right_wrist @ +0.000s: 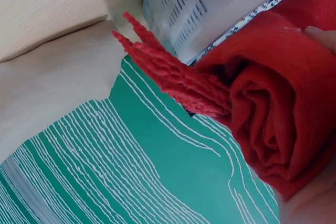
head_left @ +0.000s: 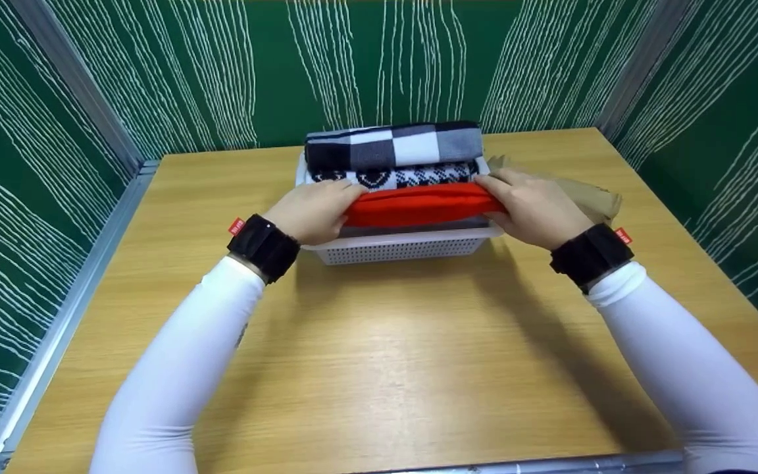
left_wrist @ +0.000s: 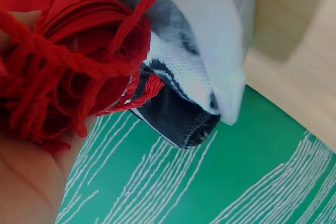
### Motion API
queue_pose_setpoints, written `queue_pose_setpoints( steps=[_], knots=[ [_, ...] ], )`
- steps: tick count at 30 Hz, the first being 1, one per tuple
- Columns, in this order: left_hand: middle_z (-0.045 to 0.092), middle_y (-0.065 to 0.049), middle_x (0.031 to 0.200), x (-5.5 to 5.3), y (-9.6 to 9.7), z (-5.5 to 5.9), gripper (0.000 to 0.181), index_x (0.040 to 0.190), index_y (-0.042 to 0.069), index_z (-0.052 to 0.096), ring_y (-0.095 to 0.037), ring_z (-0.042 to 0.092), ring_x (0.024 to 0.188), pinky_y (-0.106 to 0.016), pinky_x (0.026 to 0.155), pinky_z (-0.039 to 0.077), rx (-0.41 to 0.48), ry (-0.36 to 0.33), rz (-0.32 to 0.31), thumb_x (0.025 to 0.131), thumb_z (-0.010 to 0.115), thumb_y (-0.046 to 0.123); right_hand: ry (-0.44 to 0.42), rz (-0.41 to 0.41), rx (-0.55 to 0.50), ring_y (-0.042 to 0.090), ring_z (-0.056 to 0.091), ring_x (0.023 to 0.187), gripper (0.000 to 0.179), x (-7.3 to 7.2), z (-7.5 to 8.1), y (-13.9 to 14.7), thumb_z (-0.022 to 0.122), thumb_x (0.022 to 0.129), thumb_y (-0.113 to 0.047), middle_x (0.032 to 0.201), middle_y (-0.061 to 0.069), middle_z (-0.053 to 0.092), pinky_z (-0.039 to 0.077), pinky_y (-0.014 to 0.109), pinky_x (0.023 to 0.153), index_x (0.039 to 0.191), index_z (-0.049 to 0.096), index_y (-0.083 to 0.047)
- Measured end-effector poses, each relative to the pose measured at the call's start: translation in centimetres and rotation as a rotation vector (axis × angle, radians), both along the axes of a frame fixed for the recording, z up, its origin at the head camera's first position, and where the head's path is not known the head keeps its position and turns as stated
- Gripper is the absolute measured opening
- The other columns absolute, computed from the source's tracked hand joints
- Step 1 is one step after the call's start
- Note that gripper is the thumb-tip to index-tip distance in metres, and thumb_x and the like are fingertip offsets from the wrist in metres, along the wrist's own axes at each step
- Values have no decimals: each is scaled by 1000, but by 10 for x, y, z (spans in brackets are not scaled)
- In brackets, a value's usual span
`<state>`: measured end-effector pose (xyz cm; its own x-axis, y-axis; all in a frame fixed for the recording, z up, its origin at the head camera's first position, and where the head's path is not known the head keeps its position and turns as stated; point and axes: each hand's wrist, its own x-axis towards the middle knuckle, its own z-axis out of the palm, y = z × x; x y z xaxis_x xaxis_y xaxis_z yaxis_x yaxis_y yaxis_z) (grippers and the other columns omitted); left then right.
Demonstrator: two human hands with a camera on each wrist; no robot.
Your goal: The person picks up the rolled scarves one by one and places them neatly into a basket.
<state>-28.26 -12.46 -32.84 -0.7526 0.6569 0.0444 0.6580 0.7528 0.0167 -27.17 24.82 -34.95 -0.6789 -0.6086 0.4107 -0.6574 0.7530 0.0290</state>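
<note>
A red scarf [head_left: 425, 204], rolled up with braided tassels at its ends, spans the front of a white plastic basket [head_left: 402, 251]. My left hand [head_left: 318, 210] grips its left end and my right hand [head_left: 537, 207] grips its right end. In the left wrist view the coiled scarf end [left_wrist: 115, 40] and its loose tassels lie against my palm. The right wrist view shows the spiral of the other end [right_wrist: 268, 119], with a tassel bunch sticking out. Behind it in the basket are a black-and-white patterned knit roll [head_left: 418, 175] and a checkered roll [head_left: 392, 148].
A tan, crumpled item [head_left: 586, 195], perhaps paper or cloth, lies right of the basket, partly behind my right hand. The wooden table [head_left: 392, 368] is bordered by green walls [head_left: 412, 66] with white streaks. Metal framing [head_left: 76, 283] runs along the left edge.
</note>
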Motion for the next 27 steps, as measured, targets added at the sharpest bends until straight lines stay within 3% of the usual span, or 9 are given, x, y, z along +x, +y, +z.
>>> queue_pose_setpoints(
  steps=[15, 27],
  knots=[
    [71, -12, 120, 1, -13, -4, 30, 132, 8, 62, -32, 68, 110, -51, 104, 60, 4, -31, 28, 102, 64, 5, -62, -6, 28, 48, 73, 111, 53, -1, -1, -15, 83, 95, -9, 130, 29, 72, 61, 62, 97, 143, 65, 4],
    [71, -11, 123, 1, -17, -6, 27, 129, 8, 63, -31, 66, 113, -51, 105, 58, 11, -56, 32, 102, 64, 6, -107, 16, 30, 48, 72, 116, 48, -5, -6, -16, 77, 100, -11, 129, 29, 72, 59, 63, 101, 142, 61, 6]
  ],
)
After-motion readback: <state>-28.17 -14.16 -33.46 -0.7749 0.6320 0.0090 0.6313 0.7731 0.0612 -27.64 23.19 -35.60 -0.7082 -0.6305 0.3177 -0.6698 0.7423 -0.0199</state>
